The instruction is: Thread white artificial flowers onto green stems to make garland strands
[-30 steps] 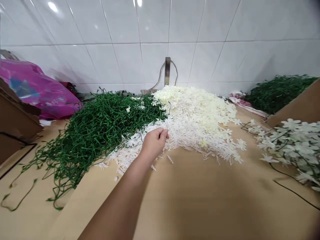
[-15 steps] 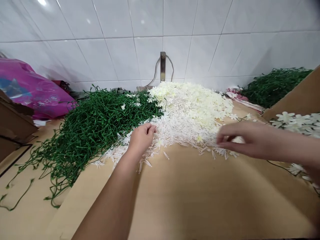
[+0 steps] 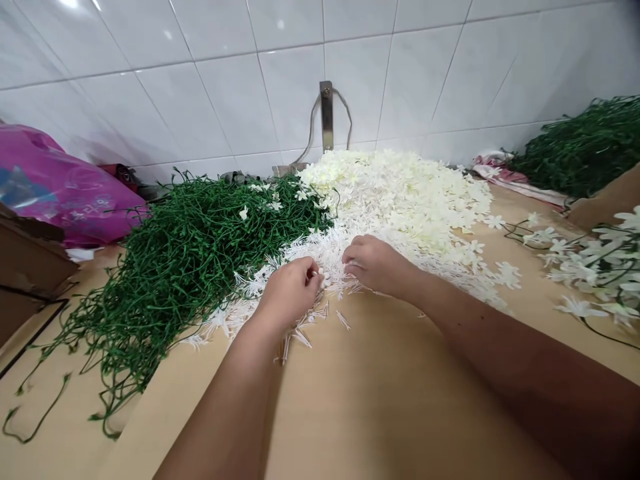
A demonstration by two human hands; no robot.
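My left hand (image 3: 290, 290) is curled at the front edge of a heap of small white plastic flower centres (image 3: 320, 257), its fingertips pinched among them. My right hand (image 3: 375, 263) meets it from the right, fingers bent and pinched in the same heap. What either hand holds is too small to make out. Behind the white pieces lies a mound of cream fabric petals (image 3: 405, 193). A big tangle of green plastic stems (image 3: 190, 253) spreads to the left of both hands.
Finished stems with white flowers (image 3: 595, 267) lie at the right on the tan cardboard surface (image 3: 380, 393). More green stems (image 3: 585, 143) are piled far right. A pink plastic bag (image 3: 60, 187) and a brown box (image 3: 25, 267) sit at left, against the tiled wall.
My right hand came in from the right and now pinches in the white heap beside my left hand. My left hand stayed at the heap's edge. The view tilted slightly.
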